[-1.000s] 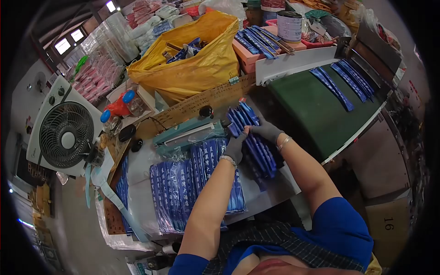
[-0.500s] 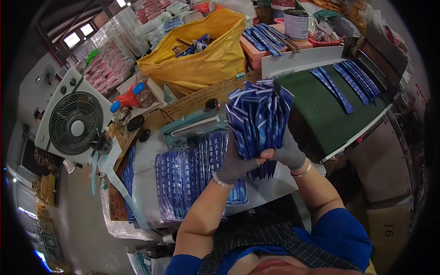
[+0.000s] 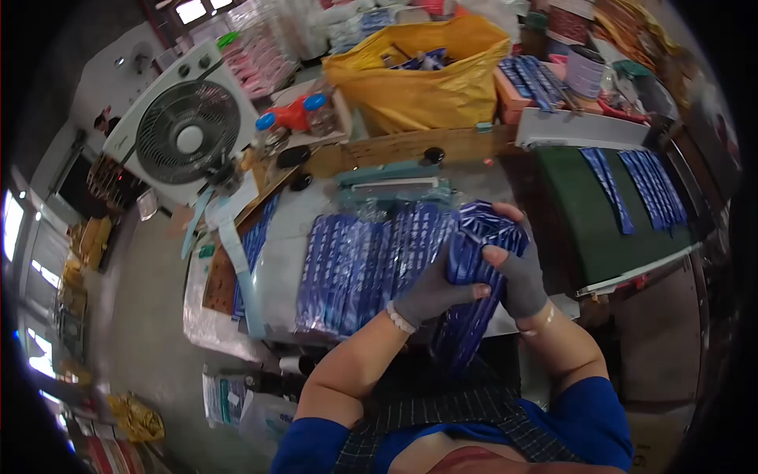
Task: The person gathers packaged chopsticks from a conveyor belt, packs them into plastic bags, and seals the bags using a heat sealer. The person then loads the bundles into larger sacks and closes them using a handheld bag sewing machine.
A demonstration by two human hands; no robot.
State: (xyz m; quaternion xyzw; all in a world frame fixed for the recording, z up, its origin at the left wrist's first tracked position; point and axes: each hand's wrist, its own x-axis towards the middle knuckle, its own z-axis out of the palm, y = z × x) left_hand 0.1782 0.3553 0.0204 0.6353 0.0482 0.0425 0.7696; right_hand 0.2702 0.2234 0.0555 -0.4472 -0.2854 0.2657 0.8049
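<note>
A thick bundle of blue printed packets (image 3: pixel 470 316) is held upright between both hands, close to my body. My left hand (image 3: pixel 438 294), in a grey fingerless glove, is closed round the bundle's left side. Round its right side and top wraps my right hand (image 3: pixel 521 272), gloved the same way. Just left of the bundle, clear plastic bags of blue packets with white lettering (image 3: pixel 347 272) lie side by side on the table (image 3: pixel 276 261). Behind them is a pale teal bar-shaped device (image 3: pixel 395 183). More blue packets (image 3: pixel 651 189) lie on the green surface at the right.
A yellow sack (image 3: pixel 426 95) holding packets stands behind a wooden board (image 3: pixel 395 148). At the left are a fan (image 3: pixel 188 130) and blue-lidded jars (image 3: pixel 320 118). Farther right, a can (image 3: pixel 584 73) stands beside packets on a pink box (image 3: pixel 513 99).
The bundle was lifted upright, then lowered and tilted closer to my body, both hands still round it. The view has swung left, so the table items appear farther right.
</note>
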